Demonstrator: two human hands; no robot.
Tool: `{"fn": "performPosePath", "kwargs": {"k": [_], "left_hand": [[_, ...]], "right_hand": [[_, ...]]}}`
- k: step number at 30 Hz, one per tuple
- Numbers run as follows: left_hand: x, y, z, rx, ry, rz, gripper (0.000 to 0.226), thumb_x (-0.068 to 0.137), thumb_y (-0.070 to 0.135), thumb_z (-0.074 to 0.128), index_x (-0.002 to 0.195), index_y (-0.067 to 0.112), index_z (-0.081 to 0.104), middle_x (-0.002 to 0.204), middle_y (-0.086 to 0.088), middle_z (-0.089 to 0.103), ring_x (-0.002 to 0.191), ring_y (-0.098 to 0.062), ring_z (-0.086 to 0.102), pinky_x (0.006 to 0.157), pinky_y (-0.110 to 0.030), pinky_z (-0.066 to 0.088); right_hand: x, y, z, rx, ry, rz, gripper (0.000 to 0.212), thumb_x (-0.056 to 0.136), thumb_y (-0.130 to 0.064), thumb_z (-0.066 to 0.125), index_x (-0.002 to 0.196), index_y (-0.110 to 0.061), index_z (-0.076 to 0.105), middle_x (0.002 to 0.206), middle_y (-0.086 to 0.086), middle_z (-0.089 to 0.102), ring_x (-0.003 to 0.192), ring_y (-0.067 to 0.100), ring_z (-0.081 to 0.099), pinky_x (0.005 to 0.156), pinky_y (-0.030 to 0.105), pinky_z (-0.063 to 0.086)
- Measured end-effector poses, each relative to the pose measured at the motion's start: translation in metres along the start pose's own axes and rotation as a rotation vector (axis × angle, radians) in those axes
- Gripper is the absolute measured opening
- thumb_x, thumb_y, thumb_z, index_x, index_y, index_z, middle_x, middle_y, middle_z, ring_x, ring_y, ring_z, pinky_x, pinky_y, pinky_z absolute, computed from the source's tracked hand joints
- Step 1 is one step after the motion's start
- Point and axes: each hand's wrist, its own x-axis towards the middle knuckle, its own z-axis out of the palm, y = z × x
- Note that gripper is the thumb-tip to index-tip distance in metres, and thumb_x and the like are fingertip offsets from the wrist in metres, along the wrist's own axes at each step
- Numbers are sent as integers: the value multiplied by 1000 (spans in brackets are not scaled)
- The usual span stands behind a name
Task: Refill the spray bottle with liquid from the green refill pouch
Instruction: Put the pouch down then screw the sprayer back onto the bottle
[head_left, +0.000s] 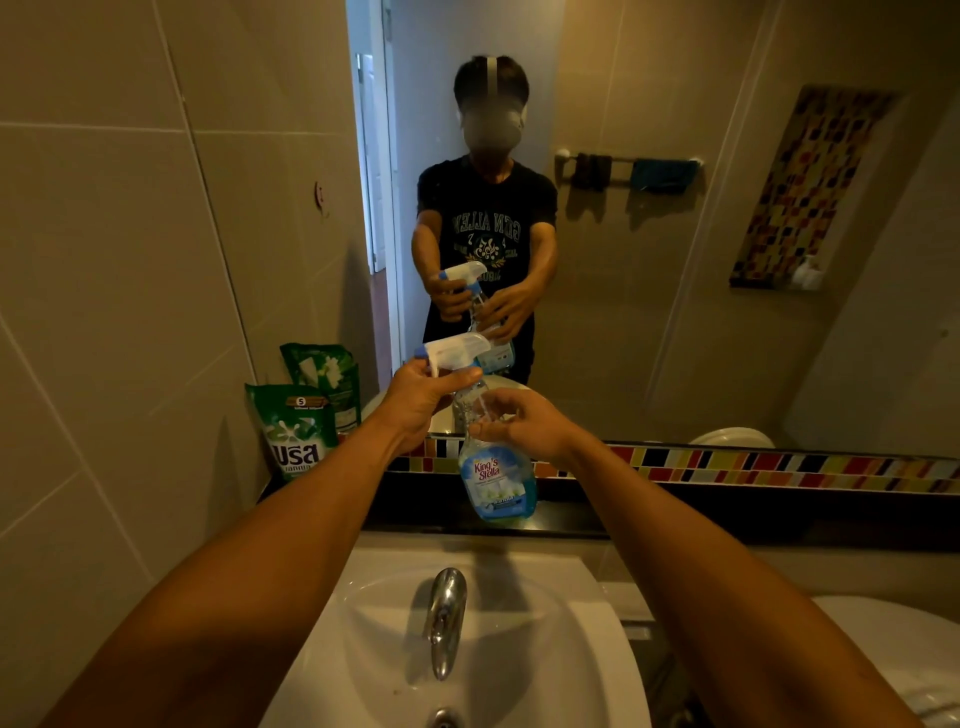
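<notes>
Two bare hands meet over the white ceramic washbasin (519, 649), both on one clear plastic spray bottle with a blue "King's Stella" label (496, 480). The left hand (423, 402) is closed around the white trigger head with blue trim (454, 351), fingers wrapped under it, at the top of the bottle's neck. The right hand (524, 423) sits just beside and slightly below the left, its fingers curled around the bottle's clear shoulder. The bottle hangs upright beneath both hands, above the black ledge of the bench (571, 514); whether its base touches the ledge cannot be told. Blue liquid shows in the lower part of the bottle, below the right hand.

Left of the left hand, well apart from it, the green refill pouch with white lettering (296, 431) stands upright on the bench against the beige tiled wall (130, 312), untouched. Beyond the hands, the wall mirror (649, 260) repeats the pouch, the bottle and the person's arms. Below the forearms, a chrome tap (444, 618) rises from the basin. A strip of multicoloured mosaic tiles (753, 467) runs to the right of the right hand, under the mirror.
</notes>
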Motion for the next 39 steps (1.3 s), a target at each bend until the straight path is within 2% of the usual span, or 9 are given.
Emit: {"fn": "performPosePath", "kwargs": {"k": [7, 12, 16, 21, 24, 27, 33, 36, 39], "left_hand": [[2, 1, -4, -2, 6, -34, 33, 87, 3, 71, 111, 22, 60, 91, 8, 74, 82, -8, 66, 69, -25, 47], [2, -3, -8, -16, 4, -33, 53, 72, 14, 87, 119, 19, 62, 116, -7, 74, 113, -25, 65, 96, -41, 45], [0, -5, -9, -13, 28, 4, 78, 57, 20, 96, 126, 9, 63, 111, -11, 74, 108, -28, 67, 92, -40, 50], [-2, -5, -14, -23, 55, 2, 58, 79, 6, 80, 132, 6, 57, 108, -7, 69, 80, -10, 61, 63, -22, 43], [-1, -5, -15, -29, 76, -37, 46, 85, 6, 73, 128, 14, 59, 105, 1, 68, 91, -12, 60, 75, -27, 41], [-1, -8, -17, -56, 79, -41, 56, 79, 14, 81, 131, 12, 60, 106, -1, 71, 101, -16, 62, 81, -32, 42], [1, -11, -22, -75, 87, -10, 63, 74, 10, 83, 132, 6, 59, 99, -2, 72, 86, -13, 67, 65, -23, 49], [1, -10, -23, -95, 76, -14, 75, 67, 16, 85, 136, 6, 56, 101, -2, 70, 87, -14, 64, 68, -24, 46], [4, -10, -24, -112, 82, -39, 64, 79, 9, 78, 139, 10, 53, 107, -2, 68, 93, -14, 62, 75, -27, 45]], "right_hand": [[0, 0, -3, -38, -6, -16, 36, 87, -28, 80, 121, -23, 70, 114, 1, 75, 102, 21, 75, 93, 48, 62], [0, -1, -1, -93, 13, -30, 37, 88, -27, 80, 123, -19, 70, 111, 1, 74, 101, 20, 73, 94, 47, 62], [0, -4, 2, -128, 24, -34, 38, 88, -28, 81, 123, -18, 70, 110, 0, 74, 101, 20, 73, 94, 48, 61], [0, -4, 3, -144, 15, -25, 38, 87, -30, 81, 122, -20, 71, 112, 3, 75, 102, 23, 74, 94, 51, 61], [0, -7, 3, -162, 10, -33, 36, 89, -26, 80, 123, -16, 71, 113, 5, 74, 103, 25, 73, 96, 50, 60], [1, -11, 4, -195, -5, -38, 38, 90, -25, 79, 125, -14, 69, 113, 6, 74, 103, 24, 72, 94, 47, 61], [2, -15, 3, -247, -14, -65, 32, 91, -25, 78, 120, -14, 69, 109, 5, 74, 99, 23, 72, 90, 42, 61], [3, -14, 2, -252, -18, -62, 32, 91, -24, 78, 119, -14, 68, 111, 8, 74, 101, 25, 72, 92, 46, 61], [5, -15, 2, -261, -12, -66, 34, 90, -25, 79, 120, -13, 68, 111, 11, 73, 103, 30, 71, 95, 51, 59]]}}
